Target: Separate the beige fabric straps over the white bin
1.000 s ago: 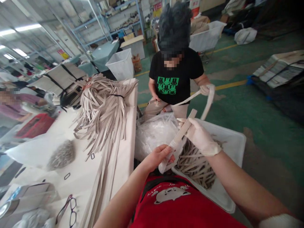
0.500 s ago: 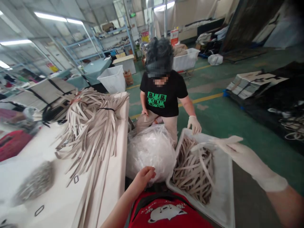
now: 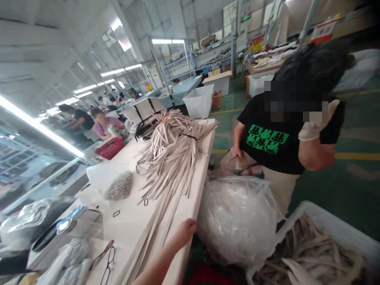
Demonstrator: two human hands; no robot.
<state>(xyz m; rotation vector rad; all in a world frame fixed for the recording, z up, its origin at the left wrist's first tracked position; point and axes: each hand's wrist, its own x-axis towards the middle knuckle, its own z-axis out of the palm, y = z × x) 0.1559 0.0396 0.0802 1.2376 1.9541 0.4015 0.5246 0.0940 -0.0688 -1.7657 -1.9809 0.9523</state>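
Observation:
My bare left hand is curled closed over the table's right edge, beside the hanging ends of long beige strips heaped on the white table. Nothing shows in its fingers. A large clear plastic bag with pale contents stands just right of it. Further right, more beige strips fill a white plastic bin. At the bottom edge a pale pointed shape lies over those strips; it may be my gloved right hand, but its fingers cannot be made out.
A co-worker in a black shirt sits beyond the bag, one gloved hand raised to the head. On the table lie a bag of small parts, two small dark rings, glasses and a red basket.
My view has swung left. My left hand has moved from over the plastic bag to the table edge and closed more. My gloved right hand has dropped from above the bin. The co-worker's gloved hand has risen.

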